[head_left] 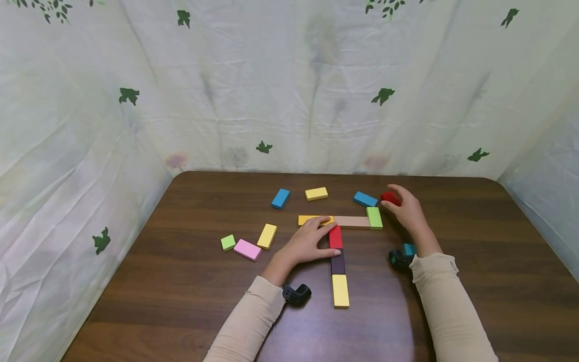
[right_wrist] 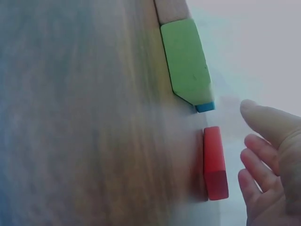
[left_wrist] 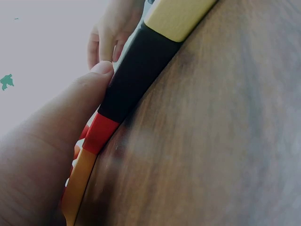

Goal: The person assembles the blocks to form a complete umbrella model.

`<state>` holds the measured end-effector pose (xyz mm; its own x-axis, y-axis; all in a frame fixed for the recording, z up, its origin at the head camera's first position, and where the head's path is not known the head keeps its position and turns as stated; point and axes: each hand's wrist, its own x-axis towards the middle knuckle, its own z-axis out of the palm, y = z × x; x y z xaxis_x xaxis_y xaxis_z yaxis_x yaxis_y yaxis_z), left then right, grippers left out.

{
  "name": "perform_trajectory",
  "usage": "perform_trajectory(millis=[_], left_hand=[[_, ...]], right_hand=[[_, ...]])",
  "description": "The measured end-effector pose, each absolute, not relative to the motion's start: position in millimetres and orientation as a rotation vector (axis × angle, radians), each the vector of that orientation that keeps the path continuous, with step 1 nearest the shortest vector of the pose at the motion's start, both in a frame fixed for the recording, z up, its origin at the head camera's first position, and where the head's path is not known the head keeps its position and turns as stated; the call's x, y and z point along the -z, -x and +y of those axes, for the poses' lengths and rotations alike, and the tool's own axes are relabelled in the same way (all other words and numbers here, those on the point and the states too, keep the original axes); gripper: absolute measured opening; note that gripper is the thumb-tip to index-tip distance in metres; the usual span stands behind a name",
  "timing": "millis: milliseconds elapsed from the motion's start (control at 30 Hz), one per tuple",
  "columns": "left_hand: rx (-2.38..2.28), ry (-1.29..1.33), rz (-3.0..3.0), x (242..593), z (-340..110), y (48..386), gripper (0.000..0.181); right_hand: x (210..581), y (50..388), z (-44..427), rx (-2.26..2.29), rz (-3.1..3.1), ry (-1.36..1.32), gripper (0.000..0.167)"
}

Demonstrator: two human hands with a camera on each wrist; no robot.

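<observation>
My left hand [head_left: 307, 244] lies over the joint of a T-like block layout, its fingers by the orange block [head_left: 302, 219] and red block [head_left: 335, 237], its thumb at the dark block [head_left: 338, 264]. That thumb [left_wrist: 89, 89] touches the dark block's edge [left_wrist: 141, 70] in the left wrist view. A yellow block [head_left: 341, 291] continues the column. Beside another red block [head_left: 390, 198], my right hand [head_left: 408, 211] has thumb and fingers spread. The right wrist view shows a gap between this hand [right_wrist: 270, 160] and the red block [right_wrist: 215, 162], which rests on the table.
A beige block [head_left: 352, 222] and green block [head_left: 374, 218] extend the row rightward. Behind are blue blocks [head_left: 280, 198] [head_left: 365, 199] and a yellow one [head_left: 316, 194]. Yellow [head_left: 267, 236], pink [head_left: 247, 250] and small green [head_left: 228, 243] blocks lie left; a blue piece [head_left: 409, 250] is by the right wrist.
</observation>
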<state>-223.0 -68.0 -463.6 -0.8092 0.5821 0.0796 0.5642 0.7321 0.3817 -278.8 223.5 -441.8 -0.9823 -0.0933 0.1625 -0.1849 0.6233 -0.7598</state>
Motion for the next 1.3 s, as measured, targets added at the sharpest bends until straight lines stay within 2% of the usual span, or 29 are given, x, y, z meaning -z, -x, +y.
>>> perform_trajectory(millis=[533,833,1100,1300], left_hand=[[-0.619,-0.963,2.883,464.1,-68.6,223.4,0.076],[-0.612,-0.947,2.879,464.4,-68.1,224.6,0.077],[-0.626,-0.946,2.877,463.5,-68.5,223.9,0.076],[-0.628,-0.95,2.882,462.3,-68.5,223.0,0.076]], right_hand=[[460.3,275.9,237.1,-1.38,-2.713,-0.095,0.053],[463.2,278.9,239.2,-1.371,-2.71,-0.133,0.045],[460.2,278.0,239.7,-1.301,-2.77,-0.121,0.048],[459.9,278.1,239.4,-1.23,-2.796,-0.107,0.042]])
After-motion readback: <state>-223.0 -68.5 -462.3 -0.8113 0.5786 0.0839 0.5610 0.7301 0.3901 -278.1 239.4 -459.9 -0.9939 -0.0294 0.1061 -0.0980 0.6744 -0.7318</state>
